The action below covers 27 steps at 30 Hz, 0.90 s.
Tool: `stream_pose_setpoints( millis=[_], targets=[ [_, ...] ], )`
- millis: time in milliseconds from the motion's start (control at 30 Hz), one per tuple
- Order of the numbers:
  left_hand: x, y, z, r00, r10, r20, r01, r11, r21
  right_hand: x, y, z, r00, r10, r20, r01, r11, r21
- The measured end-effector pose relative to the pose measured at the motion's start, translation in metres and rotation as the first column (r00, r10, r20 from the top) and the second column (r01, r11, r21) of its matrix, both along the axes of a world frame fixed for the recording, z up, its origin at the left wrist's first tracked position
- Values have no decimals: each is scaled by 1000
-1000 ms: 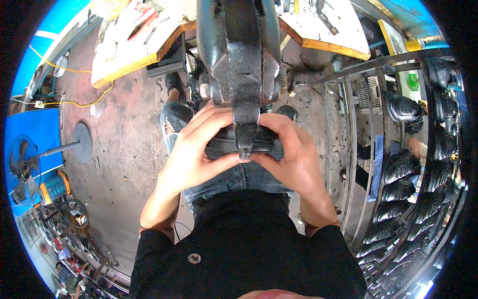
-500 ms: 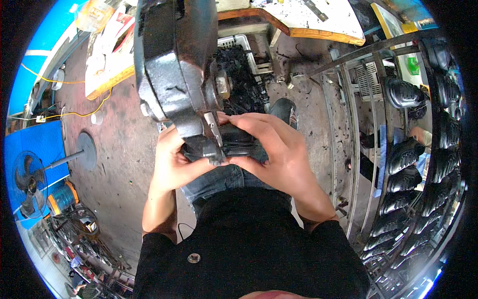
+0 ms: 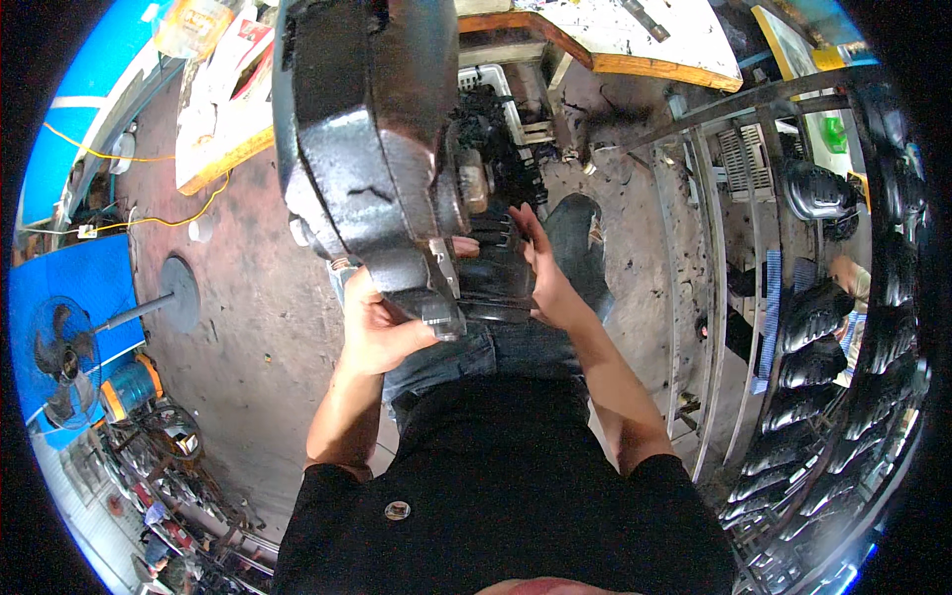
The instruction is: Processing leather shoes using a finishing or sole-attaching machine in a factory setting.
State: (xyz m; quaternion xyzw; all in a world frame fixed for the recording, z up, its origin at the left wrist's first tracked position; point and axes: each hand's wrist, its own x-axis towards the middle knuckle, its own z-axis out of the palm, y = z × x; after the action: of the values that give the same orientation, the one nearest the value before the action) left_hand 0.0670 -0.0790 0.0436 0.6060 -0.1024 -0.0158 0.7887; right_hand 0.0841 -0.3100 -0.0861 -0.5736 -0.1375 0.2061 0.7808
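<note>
A glossy black shoe (image 3: 499,273) sits in front of me, partly under a dark metal machine head (image 3: 347,149). My left hand (image 3: 382,327) grips its left side, thumb toward me; a fingertip shows past the machine's lower end. The machine covers the rest of those fingers. On the opposite side, my right hand (image 3: 550,283) is closed round the shoe's edge, thumb at the near end and fingers stretched along the far side. The machine's narrow lower end (image 3: 431,307) comes down between my left hand and the shoe's visible part.
Beyond the shoe lies a white crate (image 3: 491,74) with black scraps. A pale worktable (image 3: 654,45) stands ahead, and a metal rack (image 3: 709,248) at right holds several black shoes (image 3: 813,317). A fan (image 3: 64,347) and yellow cable (image 3: 188,220) are at left. Another person's hand (image 3: 848,275) shows behind the rack.
My right hand has turned and moved outward from across the shoe's top to its right edge, uncovering more of the shoe. My left hand keeps its hold. The whole view has shifted slightly.
</note>
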Motion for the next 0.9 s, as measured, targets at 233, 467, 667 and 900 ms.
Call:
stream_pose_setpoints(
  millis=[233,467,667,900],
  targets=[
    [1,-10,-8,999,-24,-38,22,998,-53,13,-48,1,996,20,-91,-27,997,-70],
    [-5,-18,-10,996,13,-87,-16,999,-35,34,-94,51,997,-44,59,61,944,-325],
    [-19,-17,-25,954,75,-291,-98,993,-65,46,-126,84,980,-123,160,179,891,-416],
    [-18,-20,-28,970,82,-230,-94,995,-40,65,-144,155,891,-125,437,334,831,-444]
  ],
)
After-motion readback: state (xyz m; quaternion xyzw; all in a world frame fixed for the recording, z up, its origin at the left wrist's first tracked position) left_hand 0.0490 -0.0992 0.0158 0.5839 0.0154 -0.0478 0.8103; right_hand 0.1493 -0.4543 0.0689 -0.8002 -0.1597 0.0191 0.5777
